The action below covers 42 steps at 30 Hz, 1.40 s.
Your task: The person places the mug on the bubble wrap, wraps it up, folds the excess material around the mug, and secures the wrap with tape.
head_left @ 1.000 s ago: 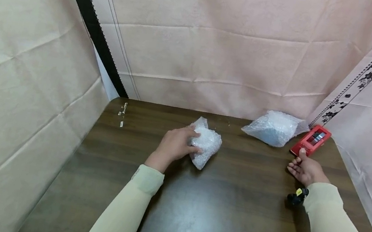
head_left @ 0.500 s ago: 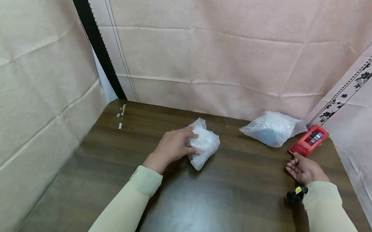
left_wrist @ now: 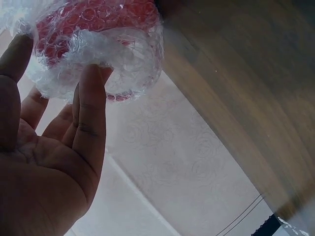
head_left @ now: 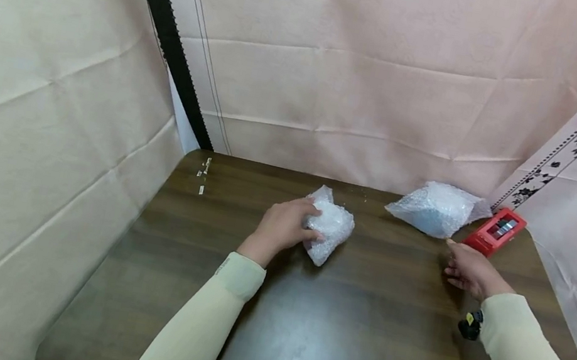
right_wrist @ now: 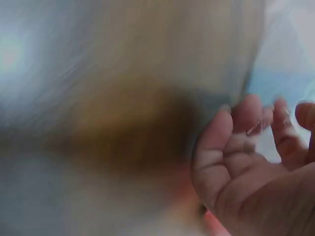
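A bubble-wrapped bundle (head_left: 332, 229) sits mid-table, and my left hand (head_left: 287, 224) grips its left side. Up close in the left wrist view, something red shows through the bubble wrap (left_wrist: 98, 22), with fingertips against the folds; what is inside cannot be made out. At the right, a red tape dispenser (head_left: 496, 231) with a windowed top lies beside my right hand (head_left: 470, 271). That hand's fingers are curled. In the blurred right wrist view, a thin clear strip (right_wrist: 258, 125), apparently tape, glints among the fingers (right_wrist: 246, 113).
A second bubble-wrapped bundle (head_left: 435, 211), bluish inside, lies at the back right, close to the dispenser. Small white scraps (head_left: 203, 173) lie at the table's far left corner. Pale cloth (head_left: 362, 116) hangs behind and on both sides of the brown table (head_left: 307, 342).
My right hand has come off the red dispenser's near end and shifted left of it, towards the second bundle. The left hand keeps its hold on the first bundle. The head view has turned slightly.
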Tool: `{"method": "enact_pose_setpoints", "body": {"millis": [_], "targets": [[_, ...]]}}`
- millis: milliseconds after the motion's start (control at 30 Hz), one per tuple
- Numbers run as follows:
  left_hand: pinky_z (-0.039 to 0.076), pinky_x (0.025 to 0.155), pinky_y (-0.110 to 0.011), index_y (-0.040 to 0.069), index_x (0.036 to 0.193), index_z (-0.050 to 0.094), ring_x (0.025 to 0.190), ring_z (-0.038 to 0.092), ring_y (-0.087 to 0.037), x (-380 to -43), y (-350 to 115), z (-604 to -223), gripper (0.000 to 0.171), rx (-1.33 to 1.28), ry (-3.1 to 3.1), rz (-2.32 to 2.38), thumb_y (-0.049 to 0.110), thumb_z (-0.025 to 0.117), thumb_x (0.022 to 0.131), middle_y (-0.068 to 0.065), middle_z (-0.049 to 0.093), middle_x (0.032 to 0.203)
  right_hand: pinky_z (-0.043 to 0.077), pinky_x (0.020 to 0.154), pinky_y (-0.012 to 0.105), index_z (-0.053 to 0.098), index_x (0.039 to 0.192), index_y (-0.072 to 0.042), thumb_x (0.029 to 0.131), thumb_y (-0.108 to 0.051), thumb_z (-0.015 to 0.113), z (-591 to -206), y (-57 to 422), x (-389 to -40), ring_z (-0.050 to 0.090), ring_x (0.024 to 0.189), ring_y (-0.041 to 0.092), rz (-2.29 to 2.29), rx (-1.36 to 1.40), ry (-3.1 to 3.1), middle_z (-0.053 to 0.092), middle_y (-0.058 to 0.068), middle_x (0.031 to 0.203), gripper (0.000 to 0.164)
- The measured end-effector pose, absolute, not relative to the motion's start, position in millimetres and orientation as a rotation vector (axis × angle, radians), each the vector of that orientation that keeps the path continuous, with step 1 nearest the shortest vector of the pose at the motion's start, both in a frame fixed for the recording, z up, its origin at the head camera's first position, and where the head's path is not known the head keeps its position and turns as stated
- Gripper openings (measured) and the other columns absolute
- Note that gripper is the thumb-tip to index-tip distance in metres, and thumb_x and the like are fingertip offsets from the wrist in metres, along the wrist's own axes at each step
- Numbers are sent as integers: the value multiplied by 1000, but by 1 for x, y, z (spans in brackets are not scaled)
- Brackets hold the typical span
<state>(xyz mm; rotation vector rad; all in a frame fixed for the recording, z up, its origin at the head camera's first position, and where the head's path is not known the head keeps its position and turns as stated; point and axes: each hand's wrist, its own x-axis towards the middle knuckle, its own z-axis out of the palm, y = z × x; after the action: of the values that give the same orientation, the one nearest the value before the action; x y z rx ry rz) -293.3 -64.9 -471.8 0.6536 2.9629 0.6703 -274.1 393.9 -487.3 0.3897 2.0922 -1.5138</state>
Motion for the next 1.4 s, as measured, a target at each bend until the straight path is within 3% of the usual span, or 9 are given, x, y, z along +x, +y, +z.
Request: {"method": "enact_pose_setpoints", "body": {"millis": [133,200,300,367,467,600,800,967,1400], "targets": [[53,126,-57,24,153,74,158,60,-28,-293,-68,-472,65,635,2976,661,53,89,96,0,56,176,53,73,32,42,145,-8,124,-50,23,-460,339,-286,45,71,11,-1379,106,2251,42,-7,79,50],[55,124,-57,24,152,74,157,62,-29,-293,-69,-472,65,633,2975,665,53,88,96,-1,54,177,49,72,30,43,150,-5,124,-50,23,-444,303,-293,43,74,11,-1335,-16,2332,48,-2,85,56],[58,120,-56,24,150,76,151,66,-29,-294,-69,-473,64,655,2973,672,54,89,95,-2,50,180,53,85,36,50,155,-4,125,-48,29,-423,249,-303,57,93,21,-1262,-176,2448,65,16,121,58],[60,116,-54,24,149,77,147,69,-28,-295,-66,-473,64,672,2968,672,54,89,94,-1,47,182,53,96,40,57,149,-7,124,-47,33,-413,218,-310,59,114,29,-1227,-238,2474,59,20,146,53],[61,113,-51,25,149,76,146,70,-27,-295,-63,-473,64,682,2964,658,55,88,94,1,46,182,49,82,34,61,125,-11,123,-40,36,-408,182,-324,57,90,23,-1317,-289,2350,64,11,114,38],[64,108,-47,26,150,75,148,68,-25,-294,-59,-473,64,677,2954,643,58,86,95,4,48,181,29,55,24,49,103,-14,123,-33,35,-408,156,-341,28,57,7,-1537,-220,1986,38,-7,74,31],[60,81,-35,29,140,77,130,76,-22,-292,-59,-472,52,675,2966,603,59,83,97,4,51,179,24,43,20,41,108,-13,125,-25,32,-418,141,-358,27,49,1,-1645,6,1586,34,-11,67,23],[63,88,-38,30,139,77,139,72,-21,-293,-60,-471,50,676,2979,596,59,84,98,4,50,180,27,42,17,41,105,-12,125,-24,26,-423,139,-362,30,49,1,-1579,33,1555,36,-10,70,28],[59,85,-36,26,141,78,94,69,-15,-299,-62,-469,56,703,2932,624,58,88,95,10,39,186,28,41,14,44,99,-11,122,-20,26,-424,145,-358,30,46,-2,-1509,56,1604,38,-11,68,31]]}}
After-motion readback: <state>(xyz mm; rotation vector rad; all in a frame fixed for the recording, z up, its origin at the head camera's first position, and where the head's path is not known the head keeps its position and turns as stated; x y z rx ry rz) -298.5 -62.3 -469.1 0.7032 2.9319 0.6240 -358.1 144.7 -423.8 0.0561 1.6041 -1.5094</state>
